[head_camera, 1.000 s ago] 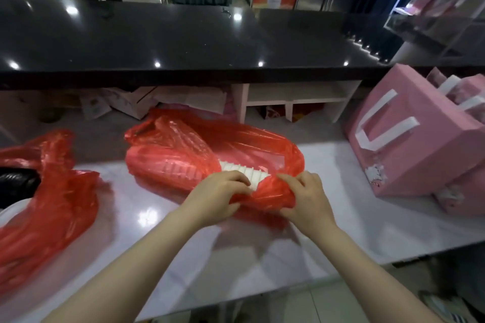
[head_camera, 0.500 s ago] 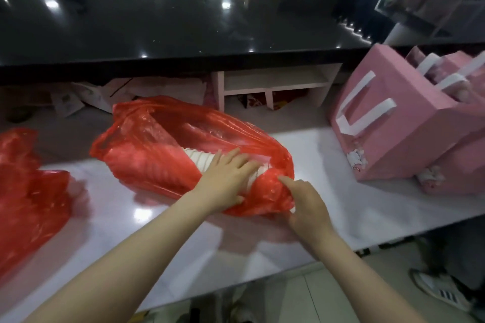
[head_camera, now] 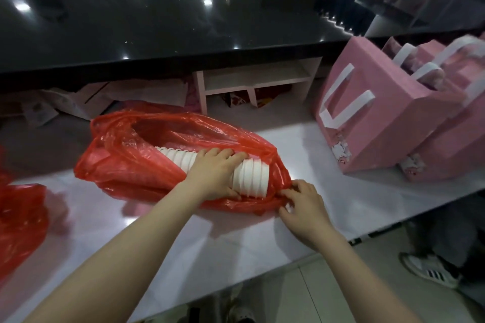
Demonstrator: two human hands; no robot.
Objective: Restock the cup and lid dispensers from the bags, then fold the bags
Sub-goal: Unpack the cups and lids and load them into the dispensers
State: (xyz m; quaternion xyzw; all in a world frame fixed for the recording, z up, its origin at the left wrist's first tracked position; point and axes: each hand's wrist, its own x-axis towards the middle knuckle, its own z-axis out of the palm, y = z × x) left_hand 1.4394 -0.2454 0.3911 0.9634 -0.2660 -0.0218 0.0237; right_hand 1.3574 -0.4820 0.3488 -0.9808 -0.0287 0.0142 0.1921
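Observation:
A red plastic bag (head_camera: 126,165) lies on its side on the white counter (head_camera: 183,238), its mouth toward me. A long stack of white paper cups (head_camera: 253,177) sticks out of the mouth. My left hand (head_camera: 214,173) grips the stack around its middle. At the bag's lower right edge my right hand (head_camera: 301,203) pinches the red plastic of the bag's rim against the counter. A second red bag (head_camera: 18,220) lies crumpled at the far left.
Pink gift bags (head_camera: 380,110) with white handles stand at the right. A black upper counter (head_camera: 157,26) overhangs the back, with a small white shelf (head_camera: 257,78) and papers beneath. A person's sneaker (head_camera: 427,269) shows on the floor at the right.
My left hand has moved from the bag's rim onto the cup stack and drawn more of it out. My right hand has slid down to the bag's lower edge.

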